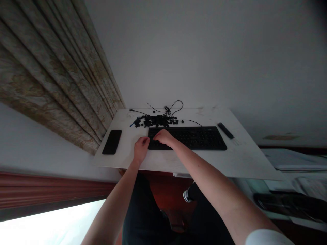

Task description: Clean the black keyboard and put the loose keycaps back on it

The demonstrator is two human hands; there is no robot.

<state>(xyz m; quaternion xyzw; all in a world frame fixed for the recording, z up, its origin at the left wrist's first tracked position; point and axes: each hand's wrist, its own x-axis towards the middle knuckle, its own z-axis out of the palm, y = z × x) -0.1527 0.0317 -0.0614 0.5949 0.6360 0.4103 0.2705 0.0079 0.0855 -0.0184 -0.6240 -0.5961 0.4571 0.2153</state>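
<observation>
A black keyboard (pixel 204 139) lies on the white table, its keycaps off at least in part. My right hand (pixel 164 136) is over its left part, fingers bent down and pinched together at the key area. Beside the left end of the keyboard is my left hand (pixel 141 148), its fingers curled and their tips close to the edge. Anything between the fingers of either hand is too small to make out. Behind the keyboard a heap of loose black keycaps (pixel 155 120) is spread out, with a thin blue-tipped item (pixel 131 125) at its left.
A black phone (pixel 111 142) lies left on the white table (pixel 163 159). Right of the keyboard is a black-handled tool (pixel 226 131) with thin wire prongs. The keyboard's cable (pixel 178 101) loops near the wall. A patterned curtain (pixel 76 75) hangs at the left.
</observation>
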